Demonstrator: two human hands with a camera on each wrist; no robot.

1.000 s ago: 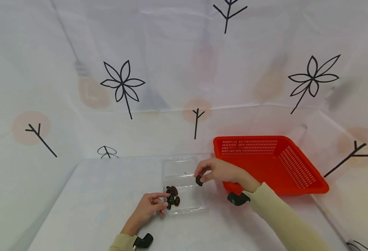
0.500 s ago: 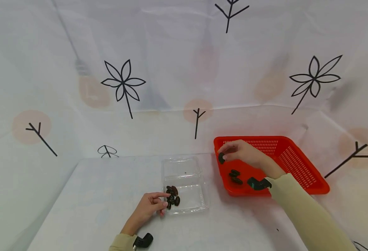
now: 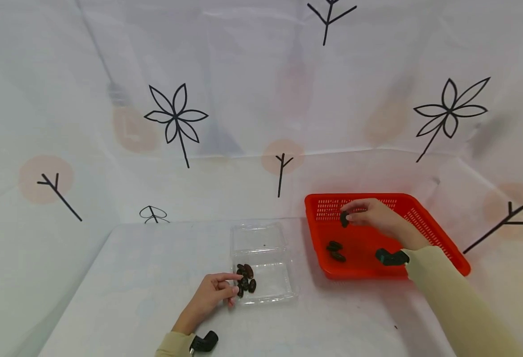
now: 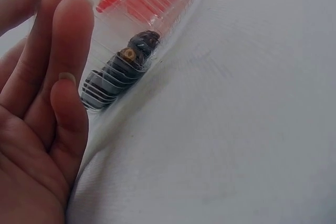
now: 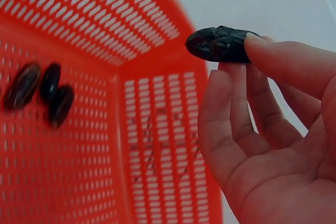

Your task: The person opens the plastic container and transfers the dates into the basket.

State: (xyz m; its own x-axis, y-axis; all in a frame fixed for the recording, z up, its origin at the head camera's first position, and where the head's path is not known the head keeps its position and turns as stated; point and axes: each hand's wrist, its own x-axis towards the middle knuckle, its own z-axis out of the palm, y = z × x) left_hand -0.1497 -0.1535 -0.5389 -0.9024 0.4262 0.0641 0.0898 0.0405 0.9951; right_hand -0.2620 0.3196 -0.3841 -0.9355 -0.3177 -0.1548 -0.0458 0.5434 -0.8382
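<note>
A second ago my right grip (image 3: 373, 215) was over the clear box (image 3: 270, 283). Half a second later it was at the left side of the red basket (image 3: 355, 197), and now it is further in, above the basket floor. It pinches one date (image 3: 344, 218) between thumb and fingertips, pointing away from my palm in the right wrist view. As I judge it, the carrying is done and only the letting go is left for this one. Three loose dates (image 5: 51, 85) lie on the basket floor, apart from mine. My left grip (image 3: 214, 289) has stayed at the box's left end, beside the pile of dates (image 3: 245, 281), so that side of the work has not changed.

That pile is hard to count: my left index finger reaches its edge and the dates overlap. I cannot tell whether my left fingers pinch the box wall or merely touch it; the left wrist view cuts them off at the edge. My right forearm hides part of the basket from above.
</note>
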